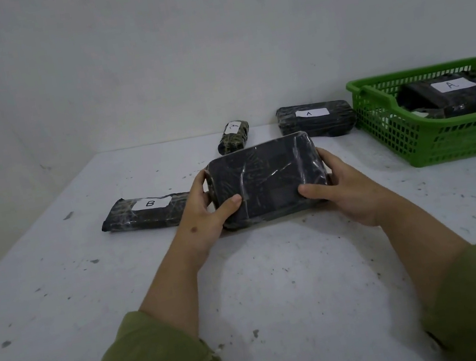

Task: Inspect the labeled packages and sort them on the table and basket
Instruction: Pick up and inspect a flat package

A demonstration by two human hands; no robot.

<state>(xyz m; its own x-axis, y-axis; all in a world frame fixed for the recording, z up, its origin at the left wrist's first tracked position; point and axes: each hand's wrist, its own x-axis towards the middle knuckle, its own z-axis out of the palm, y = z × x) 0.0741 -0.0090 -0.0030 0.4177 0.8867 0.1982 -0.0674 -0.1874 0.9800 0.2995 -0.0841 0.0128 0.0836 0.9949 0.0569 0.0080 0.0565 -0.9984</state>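
Note:
I hold a black plastic-wrapped package [266, 177] tilted up off the white table [279, 283], its visible face showing no label. My left hand [204, 211] grips its left end and my right hand [342, 191] grips its right end, thumbs on the near face. A flat package labeled B [144, 213] lies left of my left hand. Farther back lie a small package with a handwritten label [234, 136] and a package labeled A [316, 120]. The green basket [431, 141] at the right holds another package labeled A [455, 95].
A pale wall rises right behind the table's far edge. The table's left edge runs diagonally at the left. The tabletop is speckled with dark marks. Green sleeves cover both forearms near the bottom of the view.

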